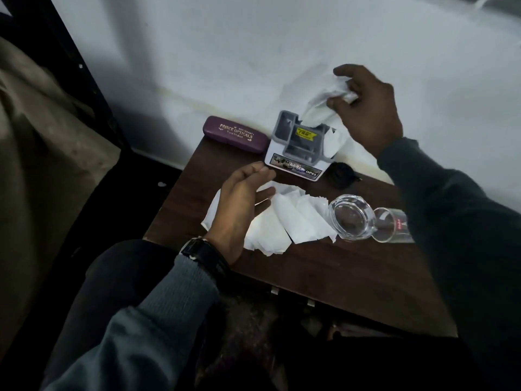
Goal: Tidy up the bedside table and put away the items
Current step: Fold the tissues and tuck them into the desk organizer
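- Pushing too hard is the main risk. The right hand point(366, 108) pinches a crumpled tissue point(321, 110) between thumb and curled fingers just above the grey-and-white organiser point(298, 145), which looks light enough to tip or slide.
- The left hand point(242, 198) has its fingers spread and relaxed over the loose tissues point(298, 221) lying flat mid-table. Its fingertips are near the organiser's front, but I cannot tell whether they brace it.
- The right sleeve could knock the glass ashtray point(352, 218) or the tumbler point(392, 225) lying on its side just beside it.
- The dark wooden bedside table point(324, 277) stands against a pale wall point(253, 52). A purple spectacle case point(235, 134) sits back-left, and a small black item point(341, 174) lies beside the organiser.
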A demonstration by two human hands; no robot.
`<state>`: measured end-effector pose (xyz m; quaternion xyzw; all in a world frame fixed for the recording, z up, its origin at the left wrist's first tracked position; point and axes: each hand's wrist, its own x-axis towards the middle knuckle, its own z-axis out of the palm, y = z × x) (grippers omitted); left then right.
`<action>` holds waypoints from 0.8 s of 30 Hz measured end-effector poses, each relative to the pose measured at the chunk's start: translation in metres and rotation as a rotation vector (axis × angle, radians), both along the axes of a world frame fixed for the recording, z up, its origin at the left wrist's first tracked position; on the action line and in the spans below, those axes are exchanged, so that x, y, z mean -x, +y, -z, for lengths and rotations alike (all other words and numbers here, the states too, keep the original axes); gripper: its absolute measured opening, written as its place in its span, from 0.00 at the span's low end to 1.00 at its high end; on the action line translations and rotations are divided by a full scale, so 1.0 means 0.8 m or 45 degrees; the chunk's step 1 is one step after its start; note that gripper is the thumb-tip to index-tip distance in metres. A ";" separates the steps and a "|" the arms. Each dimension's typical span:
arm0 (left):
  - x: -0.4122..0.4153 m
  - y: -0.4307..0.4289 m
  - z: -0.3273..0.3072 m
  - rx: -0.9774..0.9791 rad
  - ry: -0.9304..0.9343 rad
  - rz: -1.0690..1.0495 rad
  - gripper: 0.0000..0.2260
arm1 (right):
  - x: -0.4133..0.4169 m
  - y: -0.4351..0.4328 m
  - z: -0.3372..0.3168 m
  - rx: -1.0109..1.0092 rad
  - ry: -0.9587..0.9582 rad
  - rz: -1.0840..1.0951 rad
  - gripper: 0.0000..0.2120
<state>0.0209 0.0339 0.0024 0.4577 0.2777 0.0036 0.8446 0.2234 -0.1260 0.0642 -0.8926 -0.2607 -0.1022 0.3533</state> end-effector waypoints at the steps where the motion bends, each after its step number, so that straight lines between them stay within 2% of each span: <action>1: 0.000 0.000 0.000 0.006 0.001 -0.008 0.04 | -0.002 0.001 0.006 0.019 0.008 -0.002 0.21; 11: 0.002 0.004 -0.003 -0.005 0.029 -0.074 0.04 | -0.013 0.004 0.044 0.179 0.105 -0.014 0.23; 16: 0.004 0.004 -0.003 -0.016 0.028 -0.069 0.05 | -0.016 0.019 0.050 0.268 0.152 -0.008 0.21; 20: 0.004 0.006 -0.004 -0.020 0.030 -0.097 0.04 | -0.003 0.029 0.035 0.326 0.180 0.033 0.24; 22: 0.005 0.011 -0.004 -0.023 0.028 -0.157 0.05 | 0.015 0.024 0.022 0.252 0.096 0.109 0.25; 24: 0.005 0.018 -0.004 -0.015 0.028 -0.282 0.06 | 0.050 0.016 0.015 0.243 -0.123 0.209 0.22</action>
